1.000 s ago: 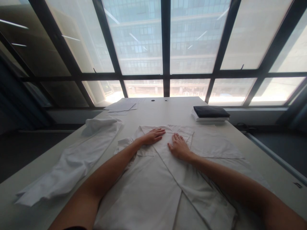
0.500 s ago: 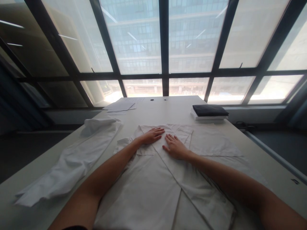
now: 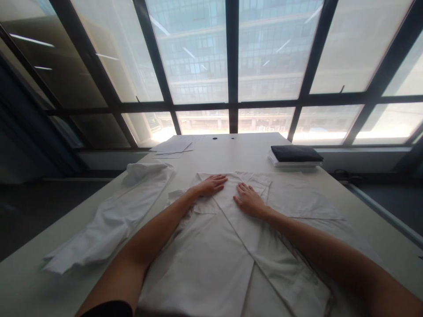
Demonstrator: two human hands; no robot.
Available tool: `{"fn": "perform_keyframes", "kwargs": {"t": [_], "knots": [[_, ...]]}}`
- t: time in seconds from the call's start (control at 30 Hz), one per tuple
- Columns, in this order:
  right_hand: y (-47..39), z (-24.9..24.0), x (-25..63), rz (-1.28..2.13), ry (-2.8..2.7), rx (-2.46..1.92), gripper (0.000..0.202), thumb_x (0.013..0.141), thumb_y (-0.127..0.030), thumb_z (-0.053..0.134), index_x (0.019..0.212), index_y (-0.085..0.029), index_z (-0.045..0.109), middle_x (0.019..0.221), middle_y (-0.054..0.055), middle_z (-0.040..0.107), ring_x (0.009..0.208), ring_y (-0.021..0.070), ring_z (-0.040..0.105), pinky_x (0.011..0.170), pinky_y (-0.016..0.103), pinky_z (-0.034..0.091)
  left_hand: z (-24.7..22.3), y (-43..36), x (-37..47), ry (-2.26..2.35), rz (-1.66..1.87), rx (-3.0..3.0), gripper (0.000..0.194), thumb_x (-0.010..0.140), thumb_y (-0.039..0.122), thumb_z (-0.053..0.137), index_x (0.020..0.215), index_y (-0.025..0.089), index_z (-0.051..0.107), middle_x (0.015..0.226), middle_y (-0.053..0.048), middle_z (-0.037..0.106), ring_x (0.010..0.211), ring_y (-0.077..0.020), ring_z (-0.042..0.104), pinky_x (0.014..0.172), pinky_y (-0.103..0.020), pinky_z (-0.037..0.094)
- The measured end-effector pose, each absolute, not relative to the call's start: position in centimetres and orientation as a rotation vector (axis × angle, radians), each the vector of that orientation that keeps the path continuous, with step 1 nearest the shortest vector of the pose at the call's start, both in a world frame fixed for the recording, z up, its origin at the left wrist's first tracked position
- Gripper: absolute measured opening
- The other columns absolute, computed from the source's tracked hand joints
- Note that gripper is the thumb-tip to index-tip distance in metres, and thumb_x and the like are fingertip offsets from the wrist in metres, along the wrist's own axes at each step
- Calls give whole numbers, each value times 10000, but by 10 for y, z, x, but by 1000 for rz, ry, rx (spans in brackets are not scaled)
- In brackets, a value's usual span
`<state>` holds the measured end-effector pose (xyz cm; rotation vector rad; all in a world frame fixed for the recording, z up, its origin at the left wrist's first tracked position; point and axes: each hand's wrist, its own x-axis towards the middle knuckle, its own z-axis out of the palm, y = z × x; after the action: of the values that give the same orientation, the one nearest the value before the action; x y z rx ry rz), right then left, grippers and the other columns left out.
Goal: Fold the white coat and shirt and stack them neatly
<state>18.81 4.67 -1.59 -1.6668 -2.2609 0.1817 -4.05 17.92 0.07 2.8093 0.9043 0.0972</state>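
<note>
A white shirt-like garment is spread over the table in front of me, with one sleeve stretched out to the left and a folded-over panel crossing its middle. My left hand lies flat on its upper part, fingers stretched toward the right. Just to the right, my right hand rests palm down on the same cloth, its fingers spread a little. A small gap separates the two hands. On the left, the long white sleeve lies wrinkled on the tabletop.
The white table runs up to a window wall. Loose paper sheets lie at its far left. A folded black cloth sits on a white stack at the far right. Dark curtains hang at the left.
My right hand has slid slightly right across the cloth, widening the gap between the hands. My left hand stays nearly in place. The whole view has shifted a little.
</note>
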Motion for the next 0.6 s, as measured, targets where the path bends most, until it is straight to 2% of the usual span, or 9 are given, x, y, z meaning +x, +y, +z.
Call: {"fn": "perform_keyframes", "kwargs": {"t": [0.13, 0.3, 0.6], "knots": [[48, -18, 188, 178, -2255, -1656, 630, 977, -406, 396, 1488, -37, 379, 1575, 191, 327, 1480, 264, 235, 1201, 421, 152, -4, 184, -47, 1250, 68, 2709, 615, 1020, 541, 220, 1562, 254, 261, 1634, -79, 194, 1509, -286, 158, 1197, -534, 122], [49, -18, 188, 183, -2260, -1650, 614, 977, -394, 409, 1486, -52, 384, 1572, 196, 330, 1481, 257, 235, 1198, 426, 158, -9, 186, -45, 1336, 55, 2703, 617, 1012, 537, 199, 1566, 270, 240, 1638, -51, 186, 1515, -253, 140, 1204, -501, 112], [51, -20, 189, 171, -2262, -1629, 576, 973, -369, 428, 1468, -74, 412, 1565, 203, 337, 1476, 262, 249, 1192, 454, 176, -8, 185, -45, 1337, 60, 2703, 628, 1005, 540, 210, 1561, 253, 267, 1634, -55, 203, 1510, -259, 161, 1201, -515, 116]]}}
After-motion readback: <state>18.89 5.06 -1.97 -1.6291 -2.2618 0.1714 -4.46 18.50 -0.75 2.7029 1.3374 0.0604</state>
